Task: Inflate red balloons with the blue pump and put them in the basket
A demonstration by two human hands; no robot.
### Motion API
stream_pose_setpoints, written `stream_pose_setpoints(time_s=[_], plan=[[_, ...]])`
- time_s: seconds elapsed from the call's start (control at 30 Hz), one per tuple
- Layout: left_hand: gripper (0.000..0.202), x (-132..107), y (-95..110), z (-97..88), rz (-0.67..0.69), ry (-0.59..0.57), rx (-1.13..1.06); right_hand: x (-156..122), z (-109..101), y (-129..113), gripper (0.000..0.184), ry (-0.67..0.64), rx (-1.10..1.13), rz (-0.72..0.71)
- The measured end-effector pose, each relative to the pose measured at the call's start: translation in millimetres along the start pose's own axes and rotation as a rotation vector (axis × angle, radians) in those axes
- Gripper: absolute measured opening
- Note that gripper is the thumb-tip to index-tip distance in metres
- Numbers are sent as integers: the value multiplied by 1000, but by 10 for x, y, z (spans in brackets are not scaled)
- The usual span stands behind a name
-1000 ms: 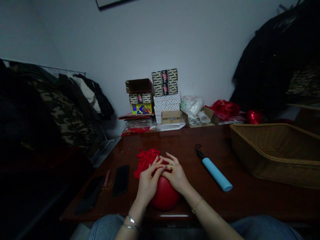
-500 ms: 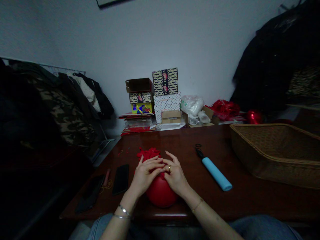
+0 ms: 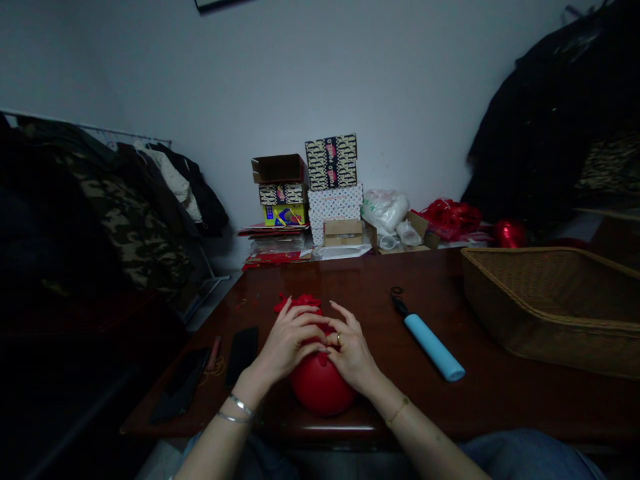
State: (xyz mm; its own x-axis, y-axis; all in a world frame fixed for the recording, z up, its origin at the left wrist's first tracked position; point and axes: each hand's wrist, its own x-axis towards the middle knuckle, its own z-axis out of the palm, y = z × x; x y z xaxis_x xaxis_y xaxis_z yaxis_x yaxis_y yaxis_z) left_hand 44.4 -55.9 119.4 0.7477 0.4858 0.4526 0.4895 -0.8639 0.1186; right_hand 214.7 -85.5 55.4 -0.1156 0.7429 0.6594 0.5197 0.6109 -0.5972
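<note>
A round, blown-up red balloon rests near the front edge of the brown table, its neck end up between my hands. My left hand bends over it from the left, thumb and fingers closed in around the neck. From the other side my right hand, a ring on one finger, pinches at the same spot, and the fingertips of both hands meet there. A short stub of the neck shows just below them; the rest is hidden by the fingers. Just behind lies a pile of limp red balloons, partly covered by my left hand.
To the right lie a light-blue hand pump with a black nozzle and a large wicker basket. At left are a dark phone, a black flat item and thin yellow string. Stacked boxes stand beyond the table.
My left hand has shifted slightly left and its wrist has turned a little. The stub of the balloon's neck shows more clearly. My right hand and the balloon are almost unmoved.
</note>
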Motion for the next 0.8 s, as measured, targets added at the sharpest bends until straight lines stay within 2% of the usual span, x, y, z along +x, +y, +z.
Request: stream_pose_setpoints(time_s=[0.13,0.27,0.4,0.5,0.6,0.8], plan=[[10,59,67,-129,40,-111,31,-1,5,2,18,-18,8,-22],[7,61,152,-266,21,-164,-74,0,-31,-25,15,-57,47,-19],[8,20,169,-301,-72,-155,-288,-7,-68,-54,17,-95,105,19],[10,-6,134,-249,-178,-133,-376,-7,-70,-62,10,-114,147,38],[11,-21,88,-195,-230,-109,-292,-4,-66,-48,8,-105,155,56],[12,-32,57,-190,-148,-164,-145,-9,-82,9,13,-53,139,49]])
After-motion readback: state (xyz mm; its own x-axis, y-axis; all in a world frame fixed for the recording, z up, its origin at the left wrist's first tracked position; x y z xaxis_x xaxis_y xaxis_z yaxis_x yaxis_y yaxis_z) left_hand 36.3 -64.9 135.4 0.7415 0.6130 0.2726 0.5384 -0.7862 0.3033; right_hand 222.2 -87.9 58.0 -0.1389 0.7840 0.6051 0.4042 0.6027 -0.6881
